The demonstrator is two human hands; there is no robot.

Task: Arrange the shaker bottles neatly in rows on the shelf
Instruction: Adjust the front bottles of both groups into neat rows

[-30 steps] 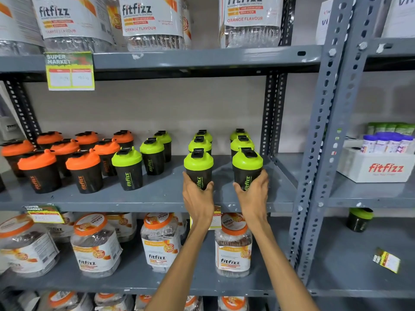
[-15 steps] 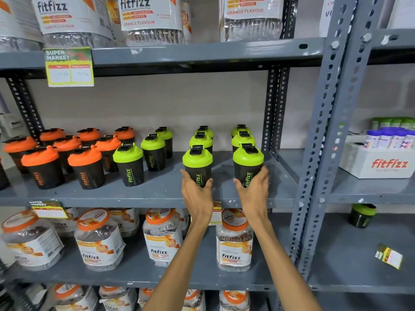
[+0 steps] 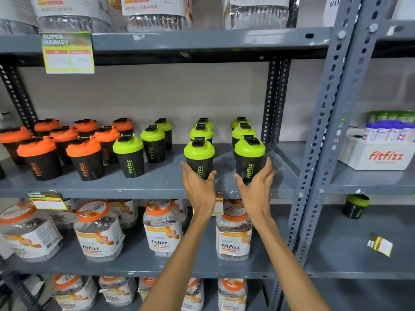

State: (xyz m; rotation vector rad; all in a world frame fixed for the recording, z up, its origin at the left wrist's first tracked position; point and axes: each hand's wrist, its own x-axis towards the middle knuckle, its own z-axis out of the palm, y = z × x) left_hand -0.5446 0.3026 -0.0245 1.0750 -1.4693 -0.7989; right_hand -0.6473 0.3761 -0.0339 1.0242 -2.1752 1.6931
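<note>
Shaker bottles stand upright on the middle shelf (image 3: 157,187) in columns running near to far. We count nine with green lids: three columns of three. To their left we count about eight with orange lids (image 3: 83,149); that cluster is partly cut by the frame edge.

Our left hand (image 3: 198,187) has its fingers spread open around the base of the near green bottle (image 3: 199,157) of the middle column; whether they touch it we cannot tell. Our right hand (image 3: 256,187) is likewise open, fingers splayed either side of the near right bottle (image 3: 249,159), thumb close to its base.

Both near bottles stand close to the shelf's front edge. Bare shelf lies between the green columns, and the right column stands near the upright post (image 3: 275,104).
</note>
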